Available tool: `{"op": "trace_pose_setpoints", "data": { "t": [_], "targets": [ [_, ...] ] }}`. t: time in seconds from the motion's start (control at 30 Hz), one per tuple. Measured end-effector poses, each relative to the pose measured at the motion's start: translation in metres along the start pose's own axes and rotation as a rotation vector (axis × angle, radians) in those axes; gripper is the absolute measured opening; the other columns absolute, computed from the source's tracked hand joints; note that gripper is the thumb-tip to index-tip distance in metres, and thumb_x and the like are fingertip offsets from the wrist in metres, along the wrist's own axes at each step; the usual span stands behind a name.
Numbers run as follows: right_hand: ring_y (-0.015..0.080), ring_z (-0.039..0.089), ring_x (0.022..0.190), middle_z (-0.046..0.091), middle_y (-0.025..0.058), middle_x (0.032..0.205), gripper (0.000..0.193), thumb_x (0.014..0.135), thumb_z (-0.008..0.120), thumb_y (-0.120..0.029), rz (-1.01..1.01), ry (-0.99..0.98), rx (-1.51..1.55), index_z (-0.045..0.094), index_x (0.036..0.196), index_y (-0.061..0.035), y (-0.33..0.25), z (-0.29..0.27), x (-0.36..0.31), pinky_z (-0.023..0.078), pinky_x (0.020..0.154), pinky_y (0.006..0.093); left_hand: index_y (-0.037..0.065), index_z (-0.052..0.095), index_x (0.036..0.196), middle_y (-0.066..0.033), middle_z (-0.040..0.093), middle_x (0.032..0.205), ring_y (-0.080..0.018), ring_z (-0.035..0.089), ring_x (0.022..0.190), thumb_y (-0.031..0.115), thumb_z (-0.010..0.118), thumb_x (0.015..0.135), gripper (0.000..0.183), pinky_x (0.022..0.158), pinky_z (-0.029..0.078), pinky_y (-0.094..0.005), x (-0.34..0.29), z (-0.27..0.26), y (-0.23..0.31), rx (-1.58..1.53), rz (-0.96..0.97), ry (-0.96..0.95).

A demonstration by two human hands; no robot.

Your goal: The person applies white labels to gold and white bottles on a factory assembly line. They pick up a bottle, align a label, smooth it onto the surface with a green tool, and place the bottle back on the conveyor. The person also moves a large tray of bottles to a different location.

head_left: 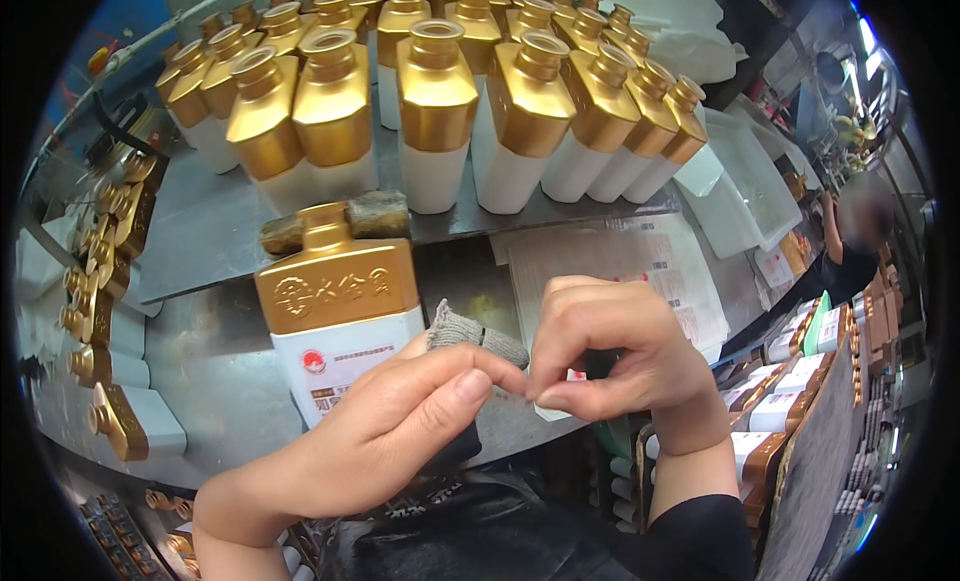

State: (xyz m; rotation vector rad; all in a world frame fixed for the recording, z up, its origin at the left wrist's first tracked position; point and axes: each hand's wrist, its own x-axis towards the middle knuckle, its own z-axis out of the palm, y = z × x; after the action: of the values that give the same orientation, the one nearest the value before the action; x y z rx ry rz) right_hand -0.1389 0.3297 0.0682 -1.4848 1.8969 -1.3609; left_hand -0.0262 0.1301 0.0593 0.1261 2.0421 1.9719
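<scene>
My left hand point(400, 421) is closed, with a grey knitted cloth point(462, 333) sticking out above it; a dark band shows on the cloth. Its lower fingers are hidden. Thumb and index fingertip of my right hand point(620, 351) pinch together on a small white label point(553, 413) with a red mark. The fingertips of both hands meet at the label's left edge. Just left of them, a gold and white bottle point(345, 311) with raised characters and a red emblem leans back against a brown block point(378, 215). My left hand covers its lower right corner.
Rows of gold-shouldered white bottles point(437, 91) stand on a raised board behind. More bottles point(125, 421) lie along the left edge. Printed sheets point(610, 271) are stacked right of centre, near a clear plastic bin point(745, 201). Another person point(850, 251) is at far right.
</scene>
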Motion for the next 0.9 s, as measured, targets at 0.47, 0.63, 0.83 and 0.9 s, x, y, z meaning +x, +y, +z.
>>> {"op": "trace_pose_setpoints", "data": {
  "t": [0.47, 0.63, 0.83, 0.9],
  "targets": [
    [0.0053, 0.056, 0.067, 0.063, 0.0016, 0.073, 0.013, 0.085, 0.067, -0.013, 0.265, 0.074, 0.062, 0.062, 0.085, -0.0011, -0.016, 0.025, 0.043, 0.044, 0.06, 0.0225, 0.003, 0.067, 0.082, -0.0062, 0.066, 0.082, -0.0181, 0.055, 0.081, 0.01, 0.068, 0.08, 0.008, 0.073, 0.043, -0.0291, -0.026, -0.037, -0.001, 0.478, 0.334, 0.483],
    [0.0059, 0.057, 0.066, 0.063, 0.0041, 0.071, 0.014, 0.084, 0.067, -0.012, 0.361, 0.164, 0.07, 0.063, 0.084, 0.0024, -0.001, 0.033, 0.098, 0.047, 0.06, 0.0235, 0.003, 0.065, 0.075, -0.0077, 0.062, 0.076, -0.0221, 0.051, 0.077, 0.011, 0.07, 0.077, 0.01, 0.074, 0.04, -0.0326, -0.012, -0.072, -0.013, 0.645, 0.374, 0.769],
    [0.0182, 0.062, 0.061, 0.062, 0.012, 0.066, 0.015, 0.08, 0.065, -0.014, 0.369, 0.091, -0.202, 0.065, 0.082, 0.0014, 0.019, 0.036, 0.121, 0.047, 0.058, 0.0305, 0.003, 0.064, 0.076, -0.0089, 0.057, 0.077, -0.0242, 0.05, 0.085, 0.012, 0.07, 0.076, 0.01, 0.075, 0.04, -0.034, 0.005, -0.103, -0.033, 0.731, 0.326, 0.756],
    [0.0214, 0.062, 0.06, 0.062, 0.0122, 0.064, 0.015, 0.079, 0.065, -0.014, 0.386, 0.062, -0.223, 0.065, 0.081, 0.0007, 0.016, 0.035, 0.125, 0.047, 0.057, 0.0315, 0.003, 0.064, 0.075, -0.009, 0.058, 0.078, -0.0249, 0.051, 0.084, 0.012, 0.07, 0.076, 0.011, 0.075, 0.04, -0.0343, 0.003, -0.11, -0.031, 0.741, 0.295, 0.738]
  ]
}}
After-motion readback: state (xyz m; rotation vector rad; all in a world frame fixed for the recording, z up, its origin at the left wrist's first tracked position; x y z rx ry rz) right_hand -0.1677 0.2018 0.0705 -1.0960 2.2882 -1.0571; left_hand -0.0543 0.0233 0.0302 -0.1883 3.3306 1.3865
